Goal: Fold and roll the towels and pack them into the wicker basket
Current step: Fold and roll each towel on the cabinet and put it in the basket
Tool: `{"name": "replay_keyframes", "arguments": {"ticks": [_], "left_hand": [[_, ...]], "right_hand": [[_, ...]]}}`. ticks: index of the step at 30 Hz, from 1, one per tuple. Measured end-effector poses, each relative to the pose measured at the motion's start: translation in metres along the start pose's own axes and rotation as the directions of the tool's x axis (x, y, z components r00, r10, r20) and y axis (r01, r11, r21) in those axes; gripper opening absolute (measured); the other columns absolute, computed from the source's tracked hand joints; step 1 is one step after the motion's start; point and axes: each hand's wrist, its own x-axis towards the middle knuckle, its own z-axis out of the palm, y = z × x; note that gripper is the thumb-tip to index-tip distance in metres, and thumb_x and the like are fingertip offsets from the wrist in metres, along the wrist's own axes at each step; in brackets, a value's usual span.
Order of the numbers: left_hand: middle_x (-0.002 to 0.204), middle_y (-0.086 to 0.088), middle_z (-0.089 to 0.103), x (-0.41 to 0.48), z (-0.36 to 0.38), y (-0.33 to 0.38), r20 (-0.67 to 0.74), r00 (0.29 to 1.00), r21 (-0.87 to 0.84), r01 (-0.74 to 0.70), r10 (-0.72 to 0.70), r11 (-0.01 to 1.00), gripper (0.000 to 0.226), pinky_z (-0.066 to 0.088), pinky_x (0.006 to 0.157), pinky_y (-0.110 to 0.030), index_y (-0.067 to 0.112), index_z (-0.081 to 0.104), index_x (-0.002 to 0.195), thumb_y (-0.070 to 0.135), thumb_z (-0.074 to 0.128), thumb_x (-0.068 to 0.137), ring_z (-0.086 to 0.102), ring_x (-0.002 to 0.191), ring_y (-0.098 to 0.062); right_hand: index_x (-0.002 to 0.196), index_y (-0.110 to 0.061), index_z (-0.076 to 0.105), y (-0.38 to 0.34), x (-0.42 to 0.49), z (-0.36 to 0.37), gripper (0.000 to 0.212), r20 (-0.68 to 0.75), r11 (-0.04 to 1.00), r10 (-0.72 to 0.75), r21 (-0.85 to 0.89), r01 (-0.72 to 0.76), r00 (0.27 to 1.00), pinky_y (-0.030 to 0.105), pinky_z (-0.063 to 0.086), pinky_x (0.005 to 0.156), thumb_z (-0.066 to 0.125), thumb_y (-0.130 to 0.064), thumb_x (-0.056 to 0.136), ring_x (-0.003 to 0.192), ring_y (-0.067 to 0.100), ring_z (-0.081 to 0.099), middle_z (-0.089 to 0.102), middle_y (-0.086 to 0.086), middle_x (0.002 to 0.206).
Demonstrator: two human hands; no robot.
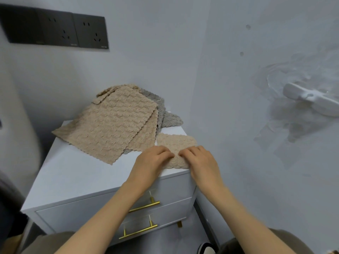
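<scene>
Towel [177,141] sits at the front right corner of the white desk [73,173], a small beige strip lying flat, its far end pointing toward the wall and its near end reaching the desk's front edge. Both hands are on that near end. The left hand [152,159] comes in from the left, knuckles up, fingers curled down with the tips digging into the cloth. The right hand [200,160] mirrors it from the right, fingers bent the same way, and the two sets of fingertips almost meet in the middle. Under them the near edge is bunched up, and each hand grips that bunched cloth.

Behind and to the left, just beside the towel, lies the pile [113,123]: beige towels spread open and overlapping, one corner hanging off the desk's left edge, the far side propped up against the wall. A grey towel [170,119] pokes out from under the pile on the right.

Below the desk top, two drawers show gold handles [145,206]. Dark sockets [55,30] line the wall at upper left, and a white fitting [311,99] is fixed to the right wall. A shoe [207,249] shows at the bottom.
</scene>
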Motion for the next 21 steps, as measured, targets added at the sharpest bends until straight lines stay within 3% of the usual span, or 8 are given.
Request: {"name": "replay_keyframes", "arguments": {"ticks": [3, 7, 11, 15, 18, 21], "left_hand": [[0.104, 0.006, 0.07, -0.004, 0.0, 0.0, 0.038, 0.999, 0.023, 0.007, -0.008, 1.0, 0.026, 0.051, 0.071, -0.024, 0.022, 0.073, 0.105, 0.015, 0.07, 0.081, 0.065, 0.091, -0.017], [0.116, 0.008, 0.067, -0.009, -0.007, -0.002, 0.126, 0.991, 0.008, 0.04, -0.041, 0.999, 0.034, 0.056, 0.078, -0.028, 0.024, 0.069, 0.115, 0.024, 0.054, 0.085, 0.064, 0.102, -0.014], [0.133, 0.012, 0.057, -0.011, -0.014, -0.011, 0.202, 0.974, -0.062, 0.116, -0.102, 0.991, 0.042, 0.047, 0.097, -0.026, 0.026, 0.06, 0.129, 0.021, 0.059, 0.087, 0.054, 0.12, -0.007], [0.133, 0.011, 0.057, -0.008, -0.015, -0.017, 0.251, 0.954, -0.12, 0.199, -0.164, 0.973, 0.043, 0.039, 0.101, -0.018, 0.023, 0.06, 0.128, 0.015, 0.06, 0.086, 0.054, 0.12, -0.007], [0.128, 0.01, 0.06, -0.007, -0.014, -0.019, 0.273, 0.942, -0.165, 0.244, -0.194, 0.956, 0.039, 0.038, 0.099, -0.016, 0.021, 0.062, 0.126, 0.015, 0.059, 0.087, 0.055, 0.116, -0.006], [0.12, 0.008, 0.063, -0.004, -0.015, -0.018, 0.286, 0.928, -0.226, 0.306, -0.237, 0.925, 0.033, 0.041, 0.094, -0.019, 0.019, 0.063, 0.123, 0.018, 0.057, 0.091, 0.056, 0.109, -0.007]], "right_hand": [[0.1, -0.021, 0.07, 0.001, -0.006, 0.002, 0.044, 0.024, 0.998, -0.057, -0.004, 0.057, 0.998, 0.029, 0.051, 0.065, 0.079, 0.0, 0.062, 0.088, 0.02, 0.061, 0.068, -0.006, 0.098], [0.109, -0.017, 0.071, 0.006, -0.013, -0.003, 0.049, 0.079, 0.996, -0.088, -0.005, 0.089, 0.993, 0.028, 0.054, 0.077, 0.076, -0.006, 0.062, 0.096, 0.02, 0.065, 0.07, -0.003, 0.107], [0.121, -0.016, 0.065, 0.015, -0.018, -0.006, 0.057, 0.153, 0.995, -0.098, -0.012, 0.101, 0.983, 0.032, 0.053, 0.09, 0.074, -0.007, 0.066, 0.105, 0.021, 0.064, 0.067, -0.001, 0.118], [0.128, -0.015, 0.06, 0.021, -0.02, -0.01, 0.068, 0.201, 0.993, -0.112, -0.012, 0.117, 0.973, 0.032, 0.052, 0.091, 0.07, 0.002, 0.064, 0.108, 0.023, 0.062, 0.063, 0.001, 0.124], [0.137, -0.02, 0.051, 0.025, -0.021, -0.012, 0.066, 0.248, 0.993, -0.107, 0.071, 0.092, 0.963, 0.032, 0.048, 0.097, 0.062, 0.003, 0.077, 0.121, 0.022, 0.054, 0.055, -0.001, 0.136], [0.141, -0.023, 0.046, 0.033, -0.02, -0.018, 0.049, 0.322, 0.979, -0.004, 0.195, -0.062, 0.947, 0.03, 0.042, 0.1, 0.048, -0.007, 0.095, 0.129, 0.017, 0.045, 0.05, -0.004, 0.141]]}}
